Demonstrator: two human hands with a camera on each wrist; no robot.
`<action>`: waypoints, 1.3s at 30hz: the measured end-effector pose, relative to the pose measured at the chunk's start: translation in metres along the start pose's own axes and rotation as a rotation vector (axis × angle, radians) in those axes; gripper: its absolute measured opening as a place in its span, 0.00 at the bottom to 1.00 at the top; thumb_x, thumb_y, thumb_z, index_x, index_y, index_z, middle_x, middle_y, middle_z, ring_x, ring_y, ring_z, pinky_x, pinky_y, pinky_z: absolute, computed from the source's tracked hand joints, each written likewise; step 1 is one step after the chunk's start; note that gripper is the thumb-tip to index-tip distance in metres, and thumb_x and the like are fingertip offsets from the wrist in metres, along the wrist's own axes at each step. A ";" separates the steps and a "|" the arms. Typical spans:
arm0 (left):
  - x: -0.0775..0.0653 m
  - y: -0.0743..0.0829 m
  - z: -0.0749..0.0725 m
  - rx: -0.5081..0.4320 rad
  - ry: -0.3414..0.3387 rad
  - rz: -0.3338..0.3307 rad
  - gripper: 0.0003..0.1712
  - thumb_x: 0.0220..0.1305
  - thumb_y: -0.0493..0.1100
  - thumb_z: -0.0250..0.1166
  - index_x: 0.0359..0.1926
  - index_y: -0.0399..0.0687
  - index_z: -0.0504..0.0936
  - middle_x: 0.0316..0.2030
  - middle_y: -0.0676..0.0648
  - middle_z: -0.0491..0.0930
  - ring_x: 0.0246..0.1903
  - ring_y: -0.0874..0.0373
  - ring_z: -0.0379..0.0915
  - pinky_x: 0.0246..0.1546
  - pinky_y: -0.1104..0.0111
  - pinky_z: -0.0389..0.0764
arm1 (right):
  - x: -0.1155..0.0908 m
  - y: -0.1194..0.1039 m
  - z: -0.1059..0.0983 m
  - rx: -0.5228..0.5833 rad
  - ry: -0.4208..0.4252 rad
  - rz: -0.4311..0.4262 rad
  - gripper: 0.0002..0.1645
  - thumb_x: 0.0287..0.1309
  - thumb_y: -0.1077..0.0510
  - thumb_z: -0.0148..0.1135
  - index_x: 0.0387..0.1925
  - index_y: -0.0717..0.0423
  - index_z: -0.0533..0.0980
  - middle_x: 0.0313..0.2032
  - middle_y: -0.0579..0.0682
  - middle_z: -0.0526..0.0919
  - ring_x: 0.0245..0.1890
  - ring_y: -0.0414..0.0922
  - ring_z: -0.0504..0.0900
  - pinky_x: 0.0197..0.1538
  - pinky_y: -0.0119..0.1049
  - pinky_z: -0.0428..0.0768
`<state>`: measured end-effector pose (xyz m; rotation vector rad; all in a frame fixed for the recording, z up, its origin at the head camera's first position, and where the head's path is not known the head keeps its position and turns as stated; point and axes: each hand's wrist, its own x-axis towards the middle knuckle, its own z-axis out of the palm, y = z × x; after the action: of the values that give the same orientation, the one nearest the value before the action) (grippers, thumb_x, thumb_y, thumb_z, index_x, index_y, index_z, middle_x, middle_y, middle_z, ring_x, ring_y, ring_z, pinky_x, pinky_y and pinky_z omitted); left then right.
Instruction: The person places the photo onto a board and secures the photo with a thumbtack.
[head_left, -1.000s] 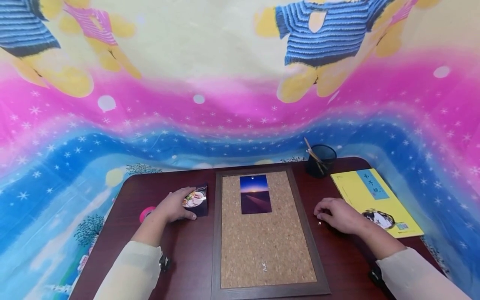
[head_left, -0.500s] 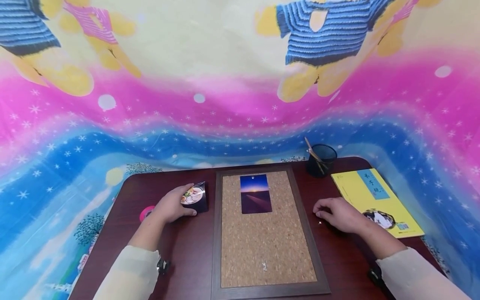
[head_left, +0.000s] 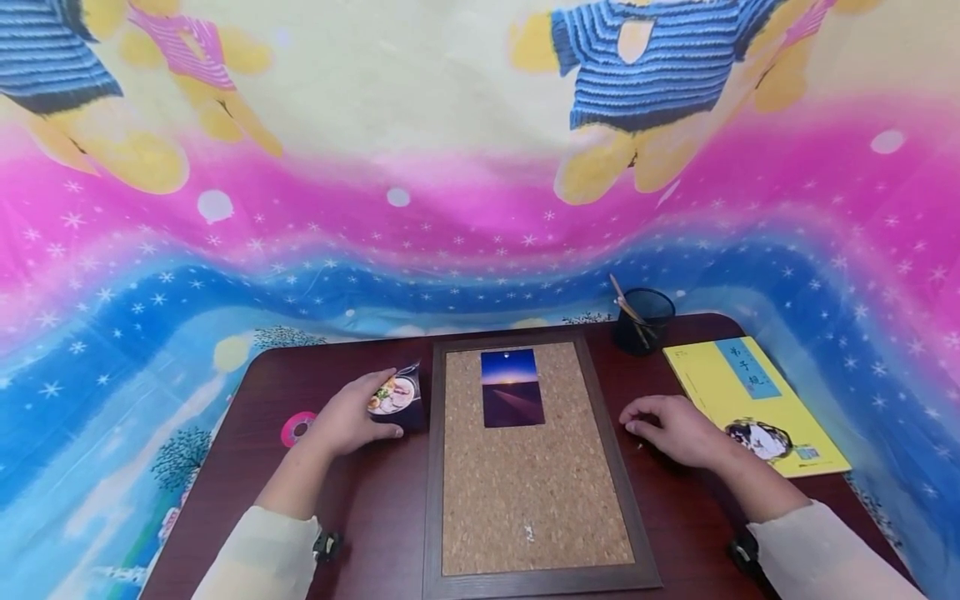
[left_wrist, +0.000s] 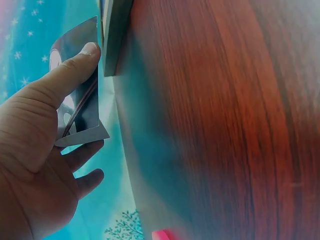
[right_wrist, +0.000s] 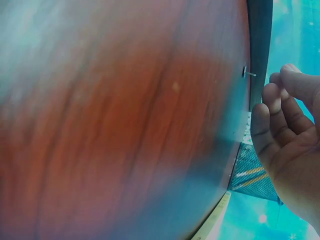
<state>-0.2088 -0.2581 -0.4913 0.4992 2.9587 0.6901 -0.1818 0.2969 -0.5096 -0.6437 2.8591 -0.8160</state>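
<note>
My left hand [head_left: 347, 417] holds a glossy food photo [head_left: 395, 397] of a bowl of noodles, at the left of the corkboard [head_left: 540, 483]. In the left wrist view the thumb presses the photo's [left_wrist: 89, 112] face, the fingers are behind, and the sheet bows. My right hand [head_left: 670, 429] is over the table at the right of the board, fingers loosely curled with nothing seen between them. Close to its fingertips a small thumbtack [right_wrist: 244, 73] sits point up on the table. A sunset photo [head_left: 512, 390] is tacked at the board's top.
A pink roll of tape [head_left: 297, 427] lies left of my left hand. A black mesh pen cup [head_left: 645, 321] with pencils stands at the back right, beside a yellow book [head_left: 720, 392]. Small clear pins [head_left: 529, 533] show low on the corkboard.
My left hand with the food photo has drawn back, then shifted slightly right toward the board, uncovering more of the tape roll. My right hand has edged slightly left.
</note>
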 end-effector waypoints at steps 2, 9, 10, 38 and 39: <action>-0.001 0.004 0.001 0.001 0.004 0.010 0.62 0.46 0.57 0.85 0.79 0.48 0.64 0.73 0.38 0.68 0.71 0.37 0.64 0.69 0.41 0.67 | 0.000 -0.002 0.001 -0.002 0.016 -0.007 0.10 0.67 0.58 0.70 0.45 0.38 0.86 0.42 0.33 0.85 0.43 0.36 0.81 0.51 0.45 0.84; -0.006 0.016 0.006 -0.007 0.015 0.029 0.62 0.45 0.60 0.85 0.78 0.51 0.65 0.73 0.41 0.69 0.70 0.40 0.66 0.67 0.42 0.70 | 0.002 -0.009 0.002 -0.002 0.057 -0.032 0.11 0.67 0.59 0.69 0.46 0.40 0.87 0.44 0.33 0.85 0.46 0.36 0.82 0.52 0.45 0.84; -0.007 0.017 0.007 -0.005 0.016 0.033 0.62 0.45 0.60 0.85 0.78 0.52 0.65 0.73 0.41 0.69 0.70 0.40 0.66 0.67 0.42 0.70 | 0.003 -0.010 0.003 -0.003 0.061 -0.039 0.11 0.68 0.60 0.69 0.46 0.40 0.87 0.44 0.33 0.85 0.46 0.36 0.82 0.52 0.44 0.84; -0.015 0.081 0.037 0.070 -0.038 0.153 0.61 0.44 0.65 0.83 0.77 0.56 0.67 0.73 0.46 0.69 0.73 0.46 0.63 0.75 0.43 0.57 | 0.015 -0.040 0.019 0.100 0.067 -0.076 0.08 0.67 0.59 0.69 0.45 0.43 0.87 0.41 0.33 0.84 0.41 0.36 0.80 0.49 0.42 0.85; -0.015 0.082 0.040 0.074 -0.041 0.153 0.61 0.44 0.65 0.83 0.78 0.57 0.67 0.73 0.47 0.69 0.73 0.47 0.63 0.75 0.44 0.56 | 0.016 -0.041 0.020 0.102 0.066 -0.081 0.08 0.67 0.59 0.70 0.44 0.42 0.87 0.41 0.32 0.84 0.41 0.36 0.80 0.49 0.43 0.85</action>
<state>-0.1651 -0.1763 -0.4908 0.7428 2.9390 0.5762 -0.1767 0.2494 -0.5049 -0.7370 2.8428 -1.0059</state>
